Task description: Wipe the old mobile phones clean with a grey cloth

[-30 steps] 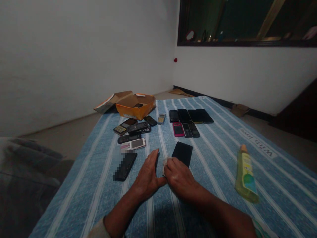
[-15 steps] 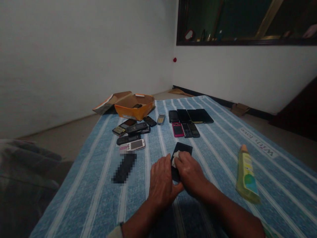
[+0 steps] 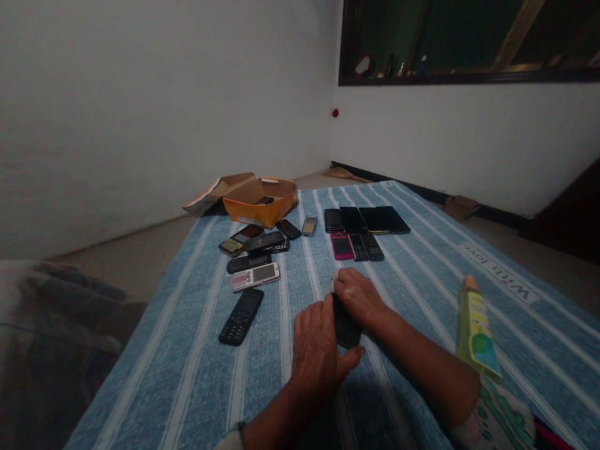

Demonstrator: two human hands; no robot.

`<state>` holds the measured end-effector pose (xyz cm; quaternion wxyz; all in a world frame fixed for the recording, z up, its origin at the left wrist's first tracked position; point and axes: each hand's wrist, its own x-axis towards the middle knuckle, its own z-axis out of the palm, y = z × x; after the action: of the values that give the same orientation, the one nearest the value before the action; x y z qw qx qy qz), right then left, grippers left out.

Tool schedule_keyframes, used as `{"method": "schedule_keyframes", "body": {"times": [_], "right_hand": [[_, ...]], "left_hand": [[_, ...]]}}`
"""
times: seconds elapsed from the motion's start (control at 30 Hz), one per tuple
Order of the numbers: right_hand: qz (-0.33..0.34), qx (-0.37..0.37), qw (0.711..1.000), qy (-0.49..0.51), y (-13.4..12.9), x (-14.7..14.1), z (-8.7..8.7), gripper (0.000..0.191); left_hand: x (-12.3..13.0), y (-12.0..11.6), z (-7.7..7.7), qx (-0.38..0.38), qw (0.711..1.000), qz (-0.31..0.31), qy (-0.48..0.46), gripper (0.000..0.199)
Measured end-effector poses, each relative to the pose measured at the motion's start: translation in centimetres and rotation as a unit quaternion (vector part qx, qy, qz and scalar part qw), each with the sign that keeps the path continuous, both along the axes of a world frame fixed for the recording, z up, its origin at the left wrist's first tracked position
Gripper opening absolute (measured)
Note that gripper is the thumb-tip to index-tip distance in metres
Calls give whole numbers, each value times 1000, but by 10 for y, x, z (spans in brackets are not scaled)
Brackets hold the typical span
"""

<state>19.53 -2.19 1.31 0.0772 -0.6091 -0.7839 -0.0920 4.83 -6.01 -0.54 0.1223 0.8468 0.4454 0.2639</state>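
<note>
Right hand (image 3: 357,295) curled, palm down

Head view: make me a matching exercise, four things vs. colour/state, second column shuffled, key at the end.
Things
1. box
2. bottle
3. wad
4. phone nearest the left hand

Colour/state
A. pale, mostly hidden in the right hand
B. black, lying flat, partly covered
C. orange, open at the top
D. yellow-green, label showing

Pairs
1-C
2-D
3-A
4-B
</note>
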Motion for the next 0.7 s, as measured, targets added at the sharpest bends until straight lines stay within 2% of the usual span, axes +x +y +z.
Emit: {"method": "schedule_keyframes", "body": {"times": [0.2, 0.47, 0.7], "right_hand": [[-57, -32, 998, -11, 20, 9, 7, 26], [-119, -46, 992, 9, 11, 20, 9, 31], [-111, -53, 992, -7, 19, 19, 11, 33]], "left_hand": [[-1, -1, 4, -14, 1000, 3, 23, 75], [-5, 2, 14, -48, 998, 3, 41, 69], [-5, 7, 20, -82, 994, 12, 65, 66]]}}
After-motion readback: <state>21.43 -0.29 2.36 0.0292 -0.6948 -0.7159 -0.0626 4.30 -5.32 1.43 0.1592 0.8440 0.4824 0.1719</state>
